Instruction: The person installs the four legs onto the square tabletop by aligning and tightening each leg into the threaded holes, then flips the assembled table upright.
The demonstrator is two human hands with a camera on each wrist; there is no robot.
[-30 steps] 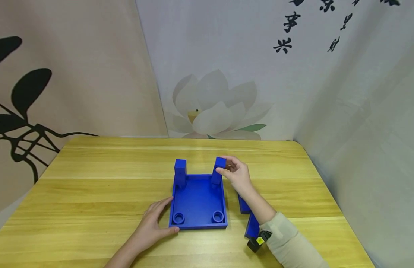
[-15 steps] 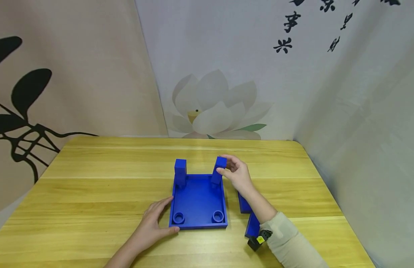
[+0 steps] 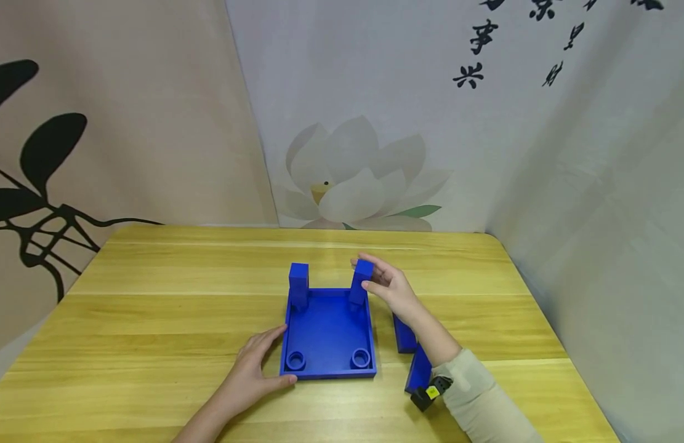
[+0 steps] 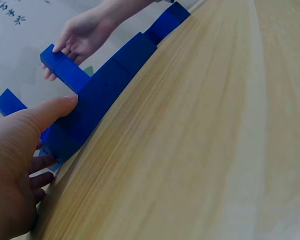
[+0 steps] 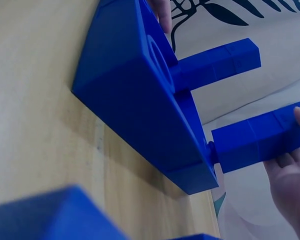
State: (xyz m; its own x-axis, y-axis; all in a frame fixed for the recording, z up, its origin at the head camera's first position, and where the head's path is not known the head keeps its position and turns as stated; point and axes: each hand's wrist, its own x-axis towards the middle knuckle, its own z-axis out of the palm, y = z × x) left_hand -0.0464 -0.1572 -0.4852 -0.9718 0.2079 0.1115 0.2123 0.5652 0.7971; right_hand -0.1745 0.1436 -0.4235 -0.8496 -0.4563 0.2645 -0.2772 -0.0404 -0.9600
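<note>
The shallow blue tray (image 3: 327, 335) lies flat on the wooden surface (image 3: 153, 344), and from the head view we look down into it. We see two round sockets (image 3: 361, 366) in its near corners and two square blue posts at its far corners, the left post (image 3: 299, 286) and the right post (image 3: 360, 283).

The left grip (image 3: 252, 369) is a bare hand clasping the tray's near left corner; the left wrist view shows us its thumb on the near wall and the other fingers bent in at the corner. The right grip (image 3: 394, 292) pinches the top end of the right post, at the tray's far right corner, with thumb and fingers on opposite sides.

Only the right wrist view lets us see the narrow neck joining that post to the tray. Blurred blue shapes fill its foreground; the head view gives us two loose blue pieces (image 3: 418, 372) right of the tray, the nearer one beside a black wrist camera (image 3: 425, 400). Beyond the tray we see a cloth backdrop (image 3: 364, 74) with a printed lotus.
</note>
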